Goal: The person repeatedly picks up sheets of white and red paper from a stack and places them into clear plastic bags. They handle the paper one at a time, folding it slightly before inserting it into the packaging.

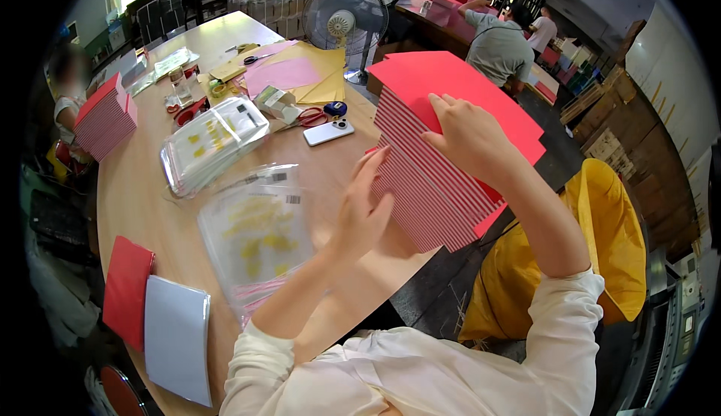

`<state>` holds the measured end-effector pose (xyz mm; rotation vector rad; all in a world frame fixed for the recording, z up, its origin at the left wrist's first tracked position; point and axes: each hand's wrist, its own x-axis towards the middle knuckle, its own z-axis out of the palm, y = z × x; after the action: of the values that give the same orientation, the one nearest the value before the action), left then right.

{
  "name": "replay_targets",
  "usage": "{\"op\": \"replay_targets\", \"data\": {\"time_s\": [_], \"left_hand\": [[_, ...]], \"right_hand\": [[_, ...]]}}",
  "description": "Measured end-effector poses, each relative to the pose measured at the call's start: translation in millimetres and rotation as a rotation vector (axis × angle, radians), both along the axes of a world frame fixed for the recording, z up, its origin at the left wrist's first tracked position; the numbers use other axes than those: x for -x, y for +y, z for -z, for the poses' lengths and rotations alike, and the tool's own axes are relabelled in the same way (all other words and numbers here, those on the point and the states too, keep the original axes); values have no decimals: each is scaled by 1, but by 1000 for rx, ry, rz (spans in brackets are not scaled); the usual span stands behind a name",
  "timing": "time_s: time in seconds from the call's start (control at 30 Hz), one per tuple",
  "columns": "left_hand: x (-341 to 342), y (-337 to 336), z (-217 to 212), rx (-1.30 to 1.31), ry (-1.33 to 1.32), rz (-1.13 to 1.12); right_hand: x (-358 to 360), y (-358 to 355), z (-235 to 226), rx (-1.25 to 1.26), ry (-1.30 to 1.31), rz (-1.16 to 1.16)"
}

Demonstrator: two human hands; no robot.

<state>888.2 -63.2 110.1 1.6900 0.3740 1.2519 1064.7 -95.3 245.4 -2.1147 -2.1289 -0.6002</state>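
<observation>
A tall stack of red cardboard pieces (428, 191), with pink-and-white striped edges and notched corners, stands at the table's right edge. My right hand (469, 134) lies over its red top sheet, fingers stretched out along the near left edge. Beside the stack's left face is my left hand (360, 209), fingers apart, the fingertips at or close to the striped edges. Left of that hand lies a pile of clear plastic bags (259, 228) with yellow print. Behind it sits a strapped bundle of similar bags (214, 146).
A white phone (328, 132), red-handled scissors (306, 119) and a blue tape measure (336, 109) lie behind. Another red stack (109, 119) stands far left by a seated person. Red (128, 292) and white packs (176, 337) lie near left. A fan (342, 22) and yellow sack (518, 284) stand beside the table.
</observation>
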Motion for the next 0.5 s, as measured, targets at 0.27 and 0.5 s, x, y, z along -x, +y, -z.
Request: {"op": "replay_targets", "data": {"time_s": [0.27, 0.5], "left_hand": [[-89, 66, -5, 17, -104, -182], [-102, 54, -21, -217, 38, -365]], "right_hand": [[-51, -1, -33, 167, 274, 31], [-67, -1, -27, 113, 277, -73]]}}
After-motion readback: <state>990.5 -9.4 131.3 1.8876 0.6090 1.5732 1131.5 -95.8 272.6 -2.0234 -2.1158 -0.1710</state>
